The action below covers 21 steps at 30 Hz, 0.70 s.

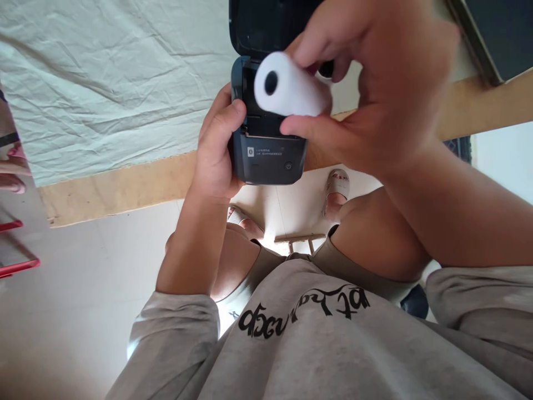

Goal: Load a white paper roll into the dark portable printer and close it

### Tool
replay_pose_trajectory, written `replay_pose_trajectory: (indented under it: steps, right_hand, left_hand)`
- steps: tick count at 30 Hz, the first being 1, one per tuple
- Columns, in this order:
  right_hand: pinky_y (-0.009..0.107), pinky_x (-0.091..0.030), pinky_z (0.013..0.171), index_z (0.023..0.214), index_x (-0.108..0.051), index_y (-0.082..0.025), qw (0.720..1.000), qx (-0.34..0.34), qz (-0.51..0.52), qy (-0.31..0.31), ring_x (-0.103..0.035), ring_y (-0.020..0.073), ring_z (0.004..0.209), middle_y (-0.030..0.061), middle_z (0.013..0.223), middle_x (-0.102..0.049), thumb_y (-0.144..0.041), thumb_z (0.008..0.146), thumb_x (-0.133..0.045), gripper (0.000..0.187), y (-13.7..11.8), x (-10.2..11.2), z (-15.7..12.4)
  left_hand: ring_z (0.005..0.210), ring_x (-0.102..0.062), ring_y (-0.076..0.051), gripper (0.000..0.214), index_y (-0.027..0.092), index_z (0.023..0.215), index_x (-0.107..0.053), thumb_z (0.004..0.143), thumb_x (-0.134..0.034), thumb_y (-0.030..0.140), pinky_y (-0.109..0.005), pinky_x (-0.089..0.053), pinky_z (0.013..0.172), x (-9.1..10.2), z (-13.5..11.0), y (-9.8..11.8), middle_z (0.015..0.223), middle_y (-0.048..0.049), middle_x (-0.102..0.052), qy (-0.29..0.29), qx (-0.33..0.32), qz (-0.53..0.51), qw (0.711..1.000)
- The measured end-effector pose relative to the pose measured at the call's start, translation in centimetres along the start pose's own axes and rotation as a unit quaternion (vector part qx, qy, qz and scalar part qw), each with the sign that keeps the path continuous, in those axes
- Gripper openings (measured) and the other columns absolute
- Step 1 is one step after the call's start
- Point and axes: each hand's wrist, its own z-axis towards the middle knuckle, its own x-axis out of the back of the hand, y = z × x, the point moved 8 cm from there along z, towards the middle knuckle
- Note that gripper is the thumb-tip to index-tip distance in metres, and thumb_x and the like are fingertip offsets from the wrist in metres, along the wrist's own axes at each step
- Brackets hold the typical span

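Note:
My left hand (219,147) grips a small dark label printer (266,158) by its left side, held in the air above my lap. The printer's lid (266,25) is swung open, pointing up and away. My right hand (375,83) pinches a white paper roll (291,86) between thumb and fingers, right over the printer's open paper bay. The roll's dark core hole faces left. The bay under the roll is mostly hidden.
A wooden table edge (116,189) covered by a wrinkled pale cloth (104,83) lies beyond my hands. A dark object (495,33) sits at the upper right. My knees and sandalled feet (337,186) show below. Another person's hand (12,166) is at the far left.

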Motion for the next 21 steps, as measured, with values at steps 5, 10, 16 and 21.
replay_pose_trajectory:
  steps: [5, 10, 16, 21]
  right_hand:
    - [0.029, -0.044, 0.077, 0.100, -0.052, -0.019, 0.954, 0.132, -0.267, 0.021, -0.056, 0.0153, 0.089, -0.0005, 0.101, -0.059, -0.041, 0.072, -0.057, 0.036, -2.6, -1.3, 0.7]
    - [0.029, -0.042, 0.068, 0.085, -0.054, -0.018, 0.950, 0.163, -0.264, 0.017, -0.058, 0.0169, 0.083, -0.0001, 0.089, -0.062, -0.036, 0.071, -0.058, 0.023, -1.9, -2.4, 1.3]
    - [0.030, -0.040, 0.067, 0.074, -0.054, -0.018, 0.932, 0.223, -0.282, 0.056, -0.057, 0.0156, 0.078, 0.0017, 0.082, -0.058, -0.037, 0.080, -0.046, 0.021, -3.4, -2.2, 0.2]
    - [0.031, -0.037, 0.066, 0.068, -0.049, -0.019, 0.909, 0.312, -0.262, 0.088, -0.055, 0.0145, 0.074, -0.0001, 0.077, -0.058, -0.033, 0.078, -0.048, 0.017, -5.6, -1.9, -2.4]
  left_hand:
    - [0.118, -0.045, -0.030, 0.014, 0.031, 0.084, -0.059, 0.076, -0.049, 0.038, -0.041, -0.045, 0.081, 0.1, 0.0, 0.1, 0.095, 0.0006, -0.065, -0.013, -0.020, -0.011, 1.000]
    - [0.115, -0.048, -0.029, 0.017, 0.031, 0.089, -0.057, 0.075, -0.050, 0.037, -0.039, -0.048, 0.080, 0.5, 0.0, -0.2, 0.097, 0.0013, -0.063, -0.021, -0.010, -0.005, 1.000]
    - [0.114, -0.047, -0.030, 0.016, 0.027, 0.086, -0.058, 0.075, -0.050, 0.037, -0.039, -0.047, 0.083, 0.2, 0.0, 0.1, 0.089, -0.0031, -0.062, -0.060, -0.032, -0.003, 0.998]
    - [0.116, -0.048, -0.027, 0.028, 0.024, 0.099, -0.054, 0.078, -0.053, 0.042, -0.038, -0.046, 0.088, 0.0, -0.6, 0.6, 0.091, -0.0028, -0.059, -0.062, -0.063, -0.055, 0.995]
